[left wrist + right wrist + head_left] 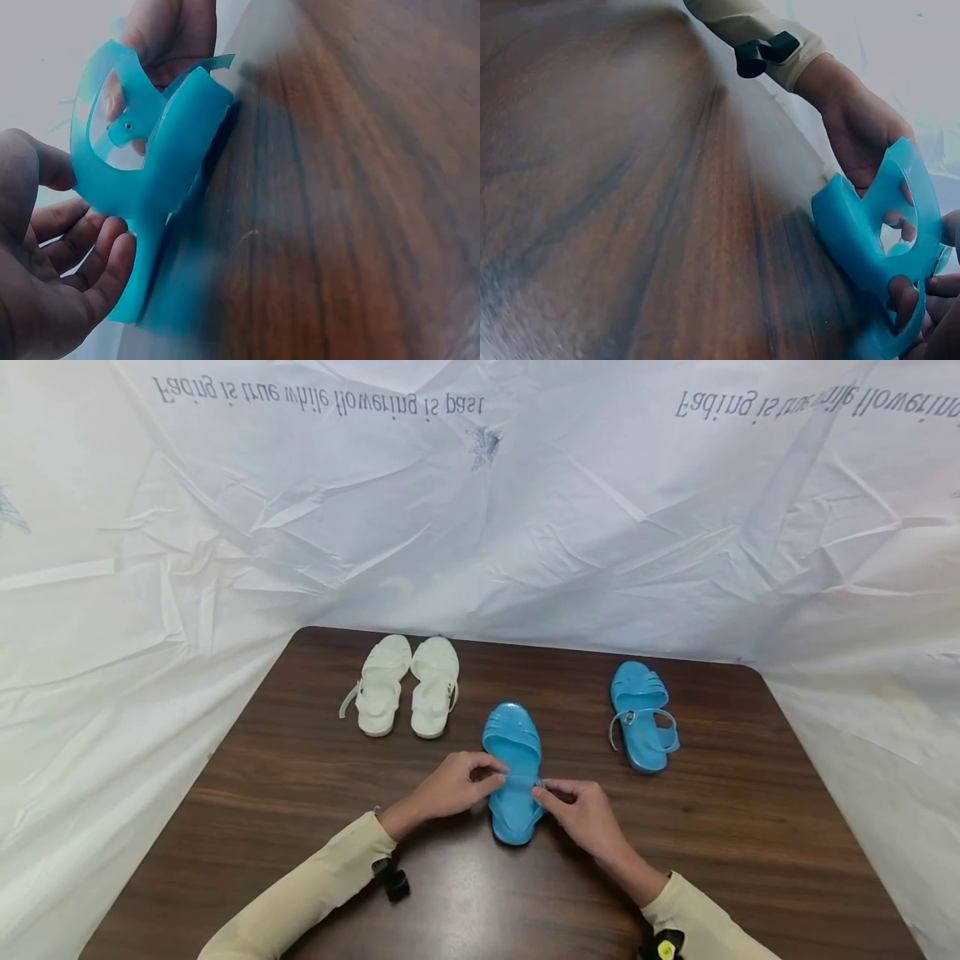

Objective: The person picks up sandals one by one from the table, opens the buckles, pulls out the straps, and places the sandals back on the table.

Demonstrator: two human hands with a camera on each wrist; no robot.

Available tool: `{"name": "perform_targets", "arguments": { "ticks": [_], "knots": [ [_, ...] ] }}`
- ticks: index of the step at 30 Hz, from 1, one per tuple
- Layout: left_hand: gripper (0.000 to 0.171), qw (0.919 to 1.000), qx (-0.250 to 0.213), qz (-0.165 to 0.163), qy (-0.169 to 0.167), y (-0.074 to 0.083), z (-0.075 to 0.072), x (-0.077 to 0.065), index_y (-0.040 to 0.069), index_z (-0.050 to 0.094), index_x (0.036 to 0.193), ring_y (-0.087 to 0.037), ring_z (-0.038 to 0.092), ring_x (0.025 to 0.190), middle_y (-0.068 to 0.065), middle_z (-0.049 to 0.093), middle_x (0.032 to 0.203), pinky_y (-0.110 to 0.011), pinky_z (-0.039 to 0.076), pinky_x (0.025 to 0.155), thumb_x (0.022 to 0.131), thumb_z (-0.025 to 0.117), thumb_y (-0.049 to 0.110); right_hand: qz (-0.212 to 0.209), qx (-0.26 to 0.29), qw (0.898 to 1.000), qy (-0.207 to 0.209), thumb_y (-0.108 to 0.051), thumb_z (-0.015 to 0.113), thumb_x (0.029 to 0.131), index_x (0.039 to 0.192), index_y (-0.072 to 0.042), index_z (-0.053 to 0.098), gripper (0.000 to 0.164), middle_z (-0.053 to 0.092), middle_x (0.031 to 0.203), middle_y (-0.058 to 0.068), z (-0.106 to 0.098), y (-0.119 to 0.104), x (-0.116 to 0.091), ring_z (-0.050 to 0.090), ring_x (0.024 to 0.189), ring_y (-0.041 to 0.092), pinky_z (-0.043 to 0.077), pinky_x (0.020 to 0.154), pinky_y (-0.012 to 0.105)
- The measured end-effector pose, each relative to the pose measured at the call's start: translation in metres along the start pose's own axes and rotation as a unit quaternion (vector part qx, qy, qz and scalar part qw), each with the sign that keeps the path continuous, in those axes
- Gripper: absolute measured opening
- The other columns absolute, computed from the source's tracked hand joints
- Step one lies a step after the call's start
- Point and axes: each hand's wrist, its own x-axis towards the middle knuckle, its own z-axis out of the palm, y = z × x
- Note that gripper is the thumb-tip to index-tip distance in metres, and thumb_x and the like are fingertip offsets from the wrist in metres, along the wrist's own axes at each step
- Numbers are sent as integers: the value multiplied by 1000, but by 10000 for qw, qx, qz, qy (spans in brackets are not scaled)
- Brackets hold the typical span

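A blue sandal [513, 739] lies on the brown table, toe pointing away, between my two hands. On its left side my left hand [457, 785] pinches the thin ankle strap between thumb and forefinger. My right hand [587, 817] pinches the strap at the buckle on the other side. The strap runs across the sandal between the two hands. In the left wrist view the sandal's heel part [187, 135] stands close by the left fingers. From the right wrist the heel [847, 225] shows too, with right fingers [904, 296] curled at the strap.
Another blue sandal [643, 747] lies at the right with its strap looped up. Two white sandals [386, 656] [433, 722] sit side by side at the back left of the table [750, 827]. White printed sheeting [525, 527] hangs around the table.
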Motion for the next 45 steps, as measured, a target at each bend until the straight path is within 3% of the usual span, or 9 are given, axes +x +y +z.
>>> {"name": "perform_targets", "arguments": {
  "ticks": [6, 11, 20, 26, 36, 40, 45],
  "knots": [
    [23, 9992, 294, 229, -107, -4, -4, 6, 12, 74, 117, -5, 64, 89, 5, 72, 103, -26, 54, 78, 103, 63, 27, 64, 165, 9998, -85, -30, 68, 100, 119, -7, 76, 31, 76, 99, 3, 3, 1, 0, 67, 85, 15, 57, 71, 29],
    [26, 9965, 660, 442, -245, -2, -6, 16, 13, 74, 120, -4, 64, 95, 5, 73, 110, -25, 54, 82, 103, 64, 29, 146, 482, 9984, -244, -23, 65, 103, 122, -7, 74, 27, 75, 105, 5, 6, 3, 0, 68, 87, 16, 59, 71, 29],
    [38, 9769, 1143, 1272, -1284, 9, -11, 39, 9, 66, 133, -8, 63, 111, 0, 69, 127, -25, 52, 93, 104, 61, 32, 350, 647, 9966, -374, -23, 66, 101, 118, -6, 70, 24, 73, 99, 6, 5, 4, -2, 68, 84, 19, 59, 69, 32],
    [30, 9645, 1282, 1524, -1736, 9, -8, 45, 13, 71, 128, -4, 61, 107, 4, 69, 121, -24, 50, 93, 103, 63, 29, 248, 499, 9970, -539, -25, 69, 99, 116, -4, 69, 26, 72, 91, 6, 5, 6, -4, 64, 77, 19, 56, 64, 29],
    [27, 9608, 1490, 1275, -1962, 5, -8, 43, 16, 74, 125, -2, 59, 111, 6, 69, 121, -21, 49, 95, 99, 71, 25, -144, 81, 9989, -443, -18, 73, 96, 102, -7, 74, 12, 70, 87, 2, 1, 5, -2, 61, 75, 16, 52, 64, 25],
    [28, 9667, 1360, 1242, -1775, 4, -5, 41, 17, 75, 123, 0, 60, 108, 7, 70, 117, -20, 50, 92, 98, 72, 29, -214, 28, 9991, -366, -16, 73, 96, 100, -7, 74, 9, 69, 86, 2, -1, 5, 0, 61, 73, 16, 52, 61, 25],
    [27, 9742, 989, 1319, -1539, 4, -1, 38, 17, 76, 121, 0, 61, 108, 6, 72, 116, -19, 51, 91, 97, 74, 27, 17, 195, 9994, -283, -15, 72, 97, 98, -8, 75, 8, 68, 83, 4, -3, 4, 3, 61, 72, 17, 52, 60, 26]
  ]
}}
